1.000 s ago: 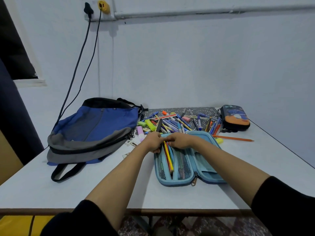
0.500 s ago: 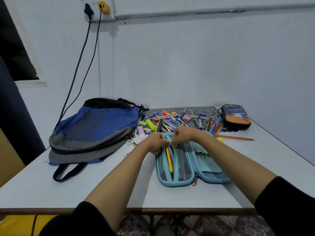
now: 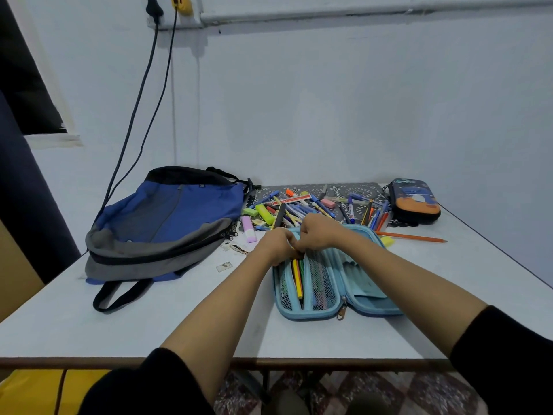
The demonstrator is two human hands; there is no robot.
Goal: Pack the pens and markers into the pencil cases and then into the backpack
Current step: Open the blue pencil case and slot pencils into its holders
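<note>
A light-blue pencil case [image 3: 368,298] lies open on the table in front of me, with a mesh divider [image 3: 318,280] standing in its middle. A yellow pencil [image 3: 297,280] and other pens lie in its left half. My left hand [image 3: 276,245] grips the upper ends of these pens at the case's far edge. My right hand [image 3: 318,232] pinches the top of the divider right beside it; the fingertips of both are hidden. Loose pens and markers [image 3: 299,206] lie heaped behind the hands. The blue and grey backpack [image 3: 167,223] lies flat at the left.
A dark zipped pencil case [image 3: 414,200] with an orange picture stands at the back right on a patterned mat [image 3: 338,188]. An orange pencil [image 3: 410,236] and a purple highlighter [image 3: 248,229] lie loose. Two cables [image 3: 140,97] hang down the wall behind the backpack.
Both hands have drawn closer together at the top of the open case. The right hand has lifted the divider more upright, and the pens sit deeper in the left half.
</note>
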